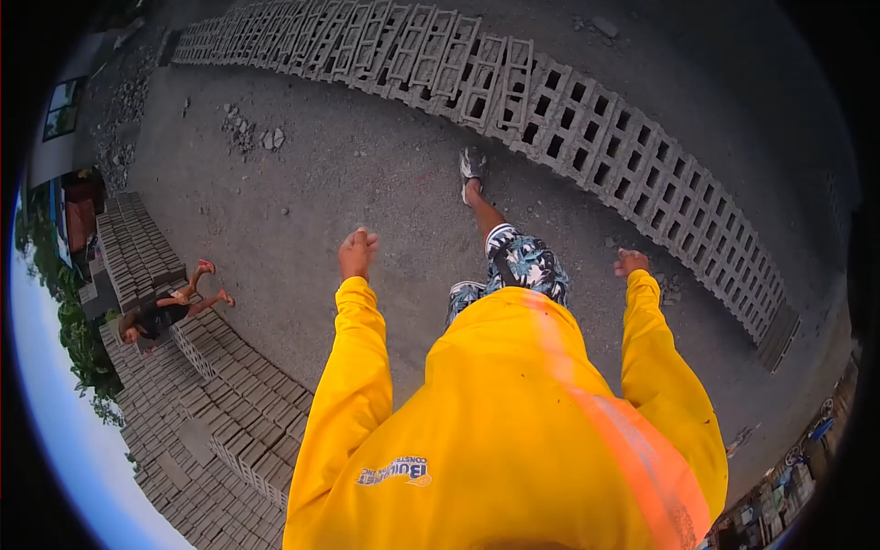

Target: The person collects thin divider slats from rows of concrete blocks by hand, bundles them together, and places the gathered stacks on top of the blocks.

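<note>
Both of my arms, in yellow sleeves, reach out over the grey gravel ground [403, 202]. My left hand [358, 253] is at the centre-left with its fingers curled in; whether it holds anything small is hidden. Out to the right, my right hand [631, 263] is also curled, near the long row of hollow concrete blocks [632, 156] but apart from it. Nothing can be made out in its fingers. One shoe [473, 163] of mine is on the ground close to the blocks.
More blocks [247, 376] are stacked at the lower left, where another person [165, 314] in a dark top is beside them. Broken rubble [240, 128] lies at the upper left. Assorted items [788, 486] stand at the lower right edge.
</note>
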`<state>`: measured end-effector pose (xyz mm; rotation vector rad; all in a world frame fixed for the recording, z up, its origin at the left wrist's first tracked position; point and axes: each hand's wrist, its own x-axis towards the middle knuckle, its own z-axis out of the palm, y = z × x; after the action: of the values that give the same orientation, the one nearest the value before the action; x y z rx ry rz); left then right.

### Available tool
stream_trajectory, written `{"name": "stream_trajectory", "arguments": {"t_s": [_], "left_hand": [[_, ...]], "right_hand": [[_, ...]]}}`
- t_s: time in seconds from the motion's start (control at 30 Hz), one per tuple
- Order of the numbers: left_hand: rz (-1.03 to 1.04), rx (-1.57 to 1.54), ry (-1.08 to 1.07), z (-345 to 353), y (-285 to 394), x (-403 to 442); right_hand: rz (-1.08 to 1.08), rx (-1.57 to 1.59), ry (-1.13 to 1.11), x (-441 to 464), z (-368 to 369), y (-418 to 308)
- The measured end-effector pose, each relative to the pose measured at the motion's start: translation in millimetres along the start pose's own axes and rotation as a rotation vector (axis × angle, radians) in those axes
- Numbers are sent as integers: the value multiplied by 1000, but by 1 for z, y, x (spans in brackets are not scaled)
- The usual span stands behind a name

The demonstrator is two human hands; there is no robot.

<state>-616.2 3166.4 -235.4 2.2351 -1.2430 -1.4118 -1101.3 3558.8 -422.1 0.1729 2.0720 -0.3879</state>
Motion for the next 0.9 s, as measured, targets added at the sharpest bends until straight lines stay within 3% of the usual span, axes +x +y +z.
{"name": "stream_trajectory", "arguments": {"t_s": [0.1, 0.17, 0.2, 0.23, 0.33, 0.43, 0.53, 0.63, 0.83, 0.9], "left_hand": [[-26, 152, -154, 63, 20, 65], [-58, 288, -400, 98, 2, 112], [-79, 301, -517, 104, -7, 119], [-72, 293, -640, 122, -6, 140], [-50, 359, -689, 141, -11, 181], [-148, 210, -743, 149, -14, 222], [-184, 386, -721, 154, -20, 263], [-208, 405, -764, 154, -31, 302], [-240, 356, -827, 133, -30, 381], [-218, 356, -839, 118, -30, 410]], "right_hand": [[-21, 74, -97, 50, 103, -54], [-281, -302, 11, 77, 172, -104], [-139, -240, -169, 64, 186, -161], [-266, -283, -178, 72, 210, -197], [-476, -311, -19, 114, 276, -290], [-476, -388, 179, 154, 307, -363], [-534, -623, 341, 198, 329, -386], [-502, -660, 315, 219, 342, -382], [-820, -524, 333, 155, 356, -415], [-794, -564, 323, 161, 392, -421]]}}
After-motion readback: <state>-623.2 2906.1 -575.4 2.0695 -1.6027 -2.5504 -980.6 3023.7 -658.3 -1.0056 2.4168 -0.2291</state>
